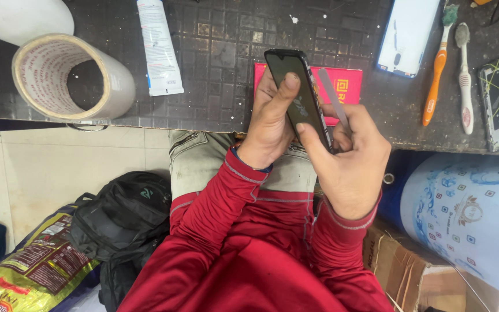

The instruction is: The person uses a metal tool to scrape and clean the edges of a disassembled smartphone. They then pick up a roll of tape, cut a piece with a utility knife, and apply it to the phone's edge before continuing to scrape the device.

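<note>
Here, I am pinching a thin grey metal strip (335, 97) between my right thumb and fingers, and my right hand (350, 159) is also pressing the phone's right edge. My left hand (272, 124) is cradling the phone (300, 95) from the other side, thumb laid flat along the dark screen. The phone's long axis is running away from me toward the bench's far edge, tilted slightly left, and the strip is lying just beside it, nearly parallel. Both are hovering over the bench's near edge (203, 118), above a red box (347, 84). Farther right two toothbrushes (449, 66) are lying.
</note>
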